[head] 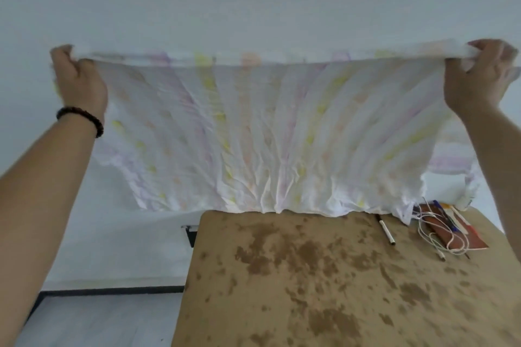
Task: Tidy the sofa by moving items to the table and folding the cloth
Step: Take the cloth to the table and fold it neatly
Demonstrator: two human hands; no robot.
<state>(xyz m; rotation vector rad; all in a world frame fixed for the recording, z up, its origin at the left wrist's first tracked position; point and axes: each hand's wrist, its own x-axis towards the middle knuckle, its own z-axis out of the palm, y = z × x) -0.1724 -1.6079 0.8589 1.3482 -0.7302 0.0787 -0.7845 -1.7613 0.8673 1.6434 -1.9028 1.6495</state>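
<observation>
The folding step is in hand: the left hand [77, 79] and the right hand [479, 76] each clench a top corner of the cloth [267, 135], which hangs stretched between them, its lower edge reaching the far edge of the table [310, 276] below. Its long axis runs level from hand to hand, face toward the person. Next, I judge, the hands must bring corner to corner, with the hem clear of the pen [386, 229] and cable [431, 231] below the right hand
</observation>
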